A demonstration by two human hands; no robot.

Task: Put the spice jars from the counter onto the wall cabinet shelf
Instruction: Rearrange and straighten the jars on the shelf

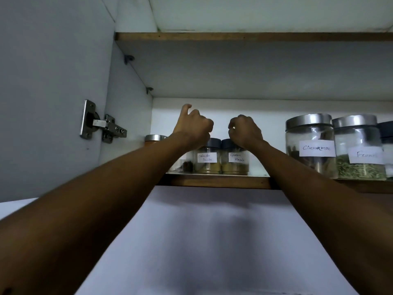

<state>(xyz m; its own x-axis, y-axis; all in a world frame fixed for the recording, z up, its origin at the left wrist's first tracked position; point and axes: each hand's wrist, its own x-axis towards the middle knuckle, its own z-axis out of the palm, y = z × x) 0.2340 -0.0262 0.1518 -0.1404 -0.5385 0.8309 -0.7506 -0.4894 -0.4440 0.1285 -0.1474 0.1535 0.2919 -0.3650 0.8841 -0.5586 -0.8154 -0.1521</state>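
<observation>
- Coriander Powder jar (207, 159) and Garam Masala jar (235, 161): upright, dark-lidded, side by side and touching, at the front edge of the shelf (212, 181), left of its middle.
- Left hand (194, 128): raised above the Coriander Powder jar, a little to its left, fingers curled in, thumb sticking up, gripping nothing visible, with the wrist across part of that jar's lid.
- Right hand (244, 130): above the Garam Masala jar, fingers curled into a loose fist, nothing seen in it, with the wrist across part of the lid.
- Partly hidden behind the left forearm: a small jar with dark contents (185, 165); nearer the shelf's left end, a silver-lidded jar (155, 139) with orange contents.
- Toward the shelf's right end: large Cinnamon jar (310, 143), with the Fennel jar (359, 150) just beside it, both silver-lidded.
- On the cabinet's left wall: metal hinge (102, 126).
</observation>
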